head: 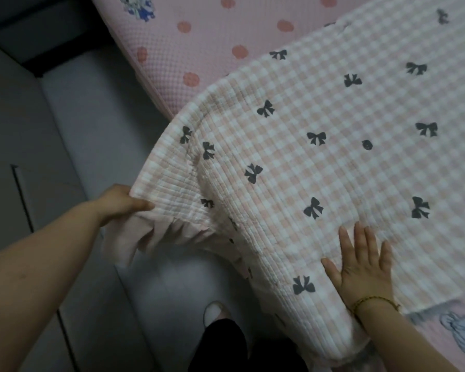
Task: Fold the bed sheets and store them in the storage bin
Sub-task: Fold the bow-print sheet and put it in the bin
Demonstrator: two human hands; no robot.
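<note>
A pink and white checked bed sheet [320, 162] with dark bow prints lies spread over the bed, its ruffled corner hanging off the bed's edge. My left hand [121, 204] grips that corner at the left, holding it out over the floor. My right hand [360, 260] lies flat on the sheet near the bed's front edge, fingers straight and spread, a thin bracelet on the wrist. No storage bin is in view.
Under the checked sheet lies a pink mattress cover [199, 41] with red dots and cartoon prints. Grey floor [97, 108] runs along the left of the bed. A grey cabinet front [19, 146] stands at far left. My foot [216, 312] is beside the bed.
</note>
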